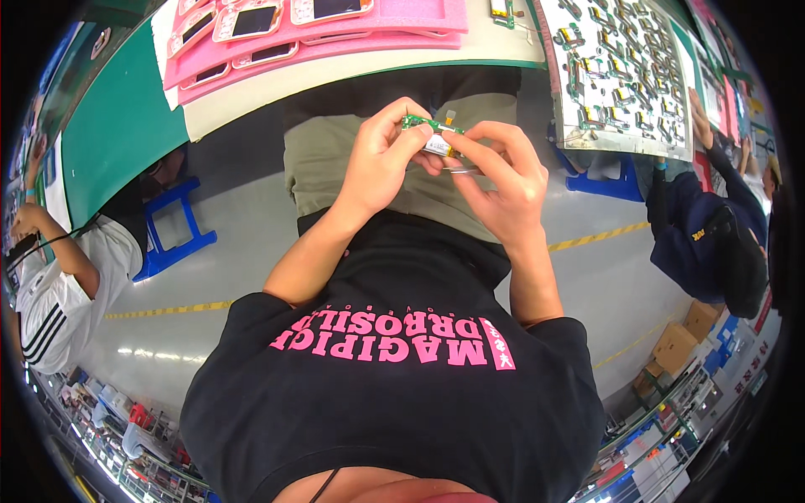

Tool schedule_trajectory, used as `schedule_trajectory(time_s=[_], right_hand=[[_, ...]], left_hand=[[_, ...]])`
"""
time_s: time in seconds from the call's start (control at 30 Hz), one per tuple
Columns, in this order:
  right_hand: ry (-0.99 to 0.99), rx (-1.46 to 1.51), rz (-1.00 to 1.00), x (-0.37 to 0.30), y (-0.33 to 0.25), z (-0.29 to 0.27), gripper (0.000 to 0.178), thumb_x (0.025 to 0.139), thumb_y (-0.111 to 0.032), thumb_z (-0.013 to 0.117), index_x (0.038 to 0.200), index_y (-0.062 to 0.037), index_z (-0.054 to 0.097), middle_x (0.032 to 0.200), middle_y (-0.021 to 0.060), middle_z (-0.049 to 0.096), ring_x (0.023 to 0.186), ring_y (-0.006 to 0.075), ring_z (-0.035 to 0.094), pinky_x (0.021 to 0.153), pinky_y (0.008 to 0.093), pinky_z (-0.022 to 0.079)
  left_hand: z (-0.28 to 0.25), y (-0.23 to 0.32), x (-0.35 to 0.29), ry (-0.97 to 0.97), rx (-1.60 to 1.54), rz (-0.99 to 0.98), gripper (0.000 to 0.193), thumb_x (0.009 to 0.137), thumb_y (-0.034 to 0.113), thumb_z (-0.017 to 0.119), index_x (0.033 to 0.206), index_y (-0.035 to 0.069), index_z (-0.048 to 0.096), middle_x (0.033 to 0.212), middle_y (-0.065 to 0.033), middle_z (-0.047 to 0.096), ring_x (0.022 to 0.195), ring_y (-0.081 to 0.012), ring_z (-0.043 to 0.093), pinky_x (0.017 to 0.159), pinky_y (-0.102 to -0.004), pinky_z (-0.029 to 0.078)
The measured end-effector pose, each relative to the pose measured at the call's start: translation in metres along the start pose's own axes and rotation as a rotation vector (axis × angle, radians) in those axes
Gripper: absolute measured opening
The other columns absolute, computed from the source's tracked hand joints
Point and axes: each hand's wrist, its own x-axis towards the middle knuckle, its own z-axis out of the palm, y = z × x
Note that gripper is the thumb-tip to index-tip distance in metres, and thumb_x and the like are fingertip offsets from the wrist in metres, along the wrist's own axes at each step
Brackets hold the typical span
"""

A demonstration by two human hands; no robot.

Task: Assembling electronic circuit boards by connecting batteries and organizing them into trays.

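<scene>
Above my lap I hold a small green circuit board [411, 122] with a silvery battery pack [438, 146] against it. My left hand [375, 163] pinches the board's left side, its thumb pressing on the top. My right hand [510, 180] is closed at the right end, thumb and fingers beside the battery. A thin silvery strip [466, 171] sticks out between the right fingers; its kind cannot be made out. A small flat connector tab [450, 116] stands up behind the board. My fingers hide the underside.
Ahead on the table, pink foam trays [411, 18] bear several pink-framed devices with dark screens [256, 20]. At right, a white board [579, 138] carries many small circuit assemblies. Blue stools [180, 230] stand beside the tables. Co-workers sit left [80, 285] and right [713, 235].
</scene>
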Motion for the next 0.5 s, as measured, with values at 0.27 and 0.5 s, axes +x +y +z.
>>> schedule_trajectory(time_s=[0.27, 0.5], right_hand=[[-0.069, -0.033, -0.063, 0.002, 0.006, -0.001, 0.045, 0.067, 0.009, 0.081, 0.108, -0.0083, 0.085, 0.106, 0.0035, 0.069, 0.073, 0.0111, 0.055, 0.056, 0.0236, 0.045], [-0.017, 0.024, -0.039, 0.003, 0.006, 0.004, 0.045, 0.066, 0.008, 0.081, 0.108, -0.0085, 0.085, 0.103, 0.0034, 0.068, 0.071, 0.0116, 0.054, 0.055, 0.0255, 0.040]], left_hand=[[-0.009, 0.007, 0.004, -0.062, 0.054, -0.011, 0.026, 0.099, 0.000, 0.050, 0.121, 0.001, 0.063, 0.097, -0.0136, 0.074, 0.077, -0.0176, 0.071, 0.072, -0.0289, 0.060], [-0.006, 0.012, 0.002, -0.090, 0.117, 0.051, 0.041, 0.095, -0.002, 0.049, 0.133, 0.003, 0.063, 0.100, -0.0120, 0.073, 0.080, -0.0159, 0.069, 0.074, -0.0272, 0.057]])
